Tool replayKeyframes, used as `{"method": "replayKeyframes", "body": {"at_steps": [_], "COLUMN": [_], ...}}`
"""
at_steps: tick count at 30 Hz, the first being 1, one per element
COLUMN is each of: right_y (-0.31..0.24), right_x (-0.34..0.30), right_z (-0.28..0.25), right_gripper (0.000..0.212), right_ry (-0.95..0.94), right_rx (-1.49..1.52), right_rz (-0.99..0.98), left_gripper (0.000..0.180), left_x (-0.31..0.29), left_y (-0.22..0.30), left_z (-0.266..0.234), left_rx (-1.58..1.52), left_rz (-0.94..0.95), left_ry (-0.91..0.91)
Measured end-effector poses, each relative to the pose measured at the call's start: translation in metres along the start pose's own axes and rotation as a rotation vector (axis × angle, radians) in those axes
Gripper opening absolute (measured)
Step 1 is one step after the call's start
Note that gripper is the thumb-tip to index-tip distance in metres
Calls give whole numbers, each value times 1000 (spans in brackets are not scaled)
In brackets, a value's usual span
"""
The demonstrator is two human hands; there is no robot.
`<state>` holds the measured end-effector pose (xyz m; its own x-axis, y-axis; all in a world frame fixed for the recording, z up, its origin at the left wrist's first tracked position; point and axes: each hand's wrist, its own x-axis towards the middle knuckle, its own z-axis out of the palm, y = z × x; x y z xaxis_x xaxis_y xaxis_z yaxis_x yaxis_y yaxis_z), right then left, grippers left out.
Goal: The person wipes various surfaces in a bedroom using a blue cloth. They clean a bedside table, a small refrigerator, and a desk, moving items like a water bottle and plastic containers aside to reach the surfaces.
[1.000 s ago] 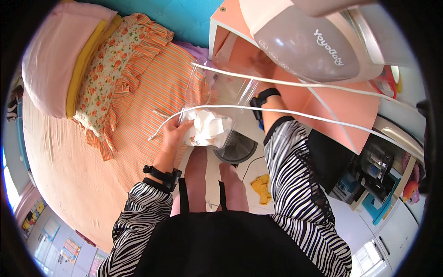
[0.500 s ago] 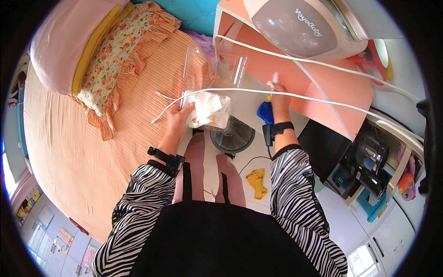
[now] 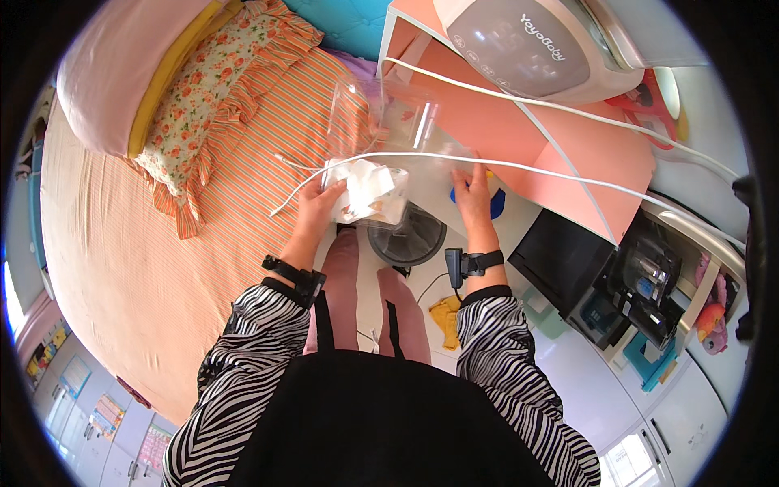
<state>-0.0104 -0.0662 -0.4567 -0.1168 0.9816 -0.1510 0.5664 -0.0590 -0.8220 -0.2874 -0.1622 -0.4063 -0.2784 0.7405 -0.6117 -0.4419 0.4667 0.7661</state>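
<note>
My left hand (image 3: 318,203) is closed on the near left edge of a clear plastic clamshell box (image 3: 388,221). Its transparent lid (image 3: 381,114) stands raised at the back. Crumpled white paper pieces (image 3: 369,185) lie in the box. To the right, my right hand (image 3: 473,195) is raised with fingers bent around a hazy, see-through piece I cannot make out. A white cable (image 3: 422,154) crosses the view in front of the box and the right fingertips. Behind the right hand, a blue item (image 3: 497,204) shows partly on the floor.
Below the box stands a dark round bin (image 3: 407,235). A yellow cloth (image 3: 445,321) lies on the floor. The bed (image 3: 162,284) with a ruffled pillow (image 3: 219,97) fills the left. At right are a pink cabinet (image 3: 604,174), a white-and-grey appliance (image 3: 527,49) and a black bin-like box (image 3: 564,264).
My right hand has come left and slightly down, toward the box, from beside the pink cabinet. The pale thing at its fingertips now looks see-through. My left hand stays on the box.
</note>
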Motion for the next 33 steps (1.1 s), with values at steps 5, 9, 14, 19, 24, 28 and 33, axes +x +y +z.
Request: {"method": "replayKeyframes", "body": {"at_steps": [5,9,14,19,24,28,33], "right_y": [14,40,53,55,56,54,49], "right_x": [-10,-49,-95,-117,-102,-77,-63], "right_z": [-14,-21,-26,-38,-50,-45,-24], "right_gripper": [30,24,25,25,29,36,47], "right_ry": [315,270,198,160,180,183,-15], "right_rx": [-17,-5,272,266,83,-191,-357], "right_rz": [78,124,221,272,175,35,-108], "left_gripper": [36,35,27,32,40,29,29], "left_x": [31,78,140,196,223,196,102], "left_y": [-22,-36,-19,-5,-2,-3,-57], "left_z": [51,111,180,199,202,191,167], "left_rx": [-28,-58,333,644,832,684,801], "left_rz": [104,132,399,404,491,427,1038], "left_ry": [-209,-357,-197,-64,78,179,88]}}
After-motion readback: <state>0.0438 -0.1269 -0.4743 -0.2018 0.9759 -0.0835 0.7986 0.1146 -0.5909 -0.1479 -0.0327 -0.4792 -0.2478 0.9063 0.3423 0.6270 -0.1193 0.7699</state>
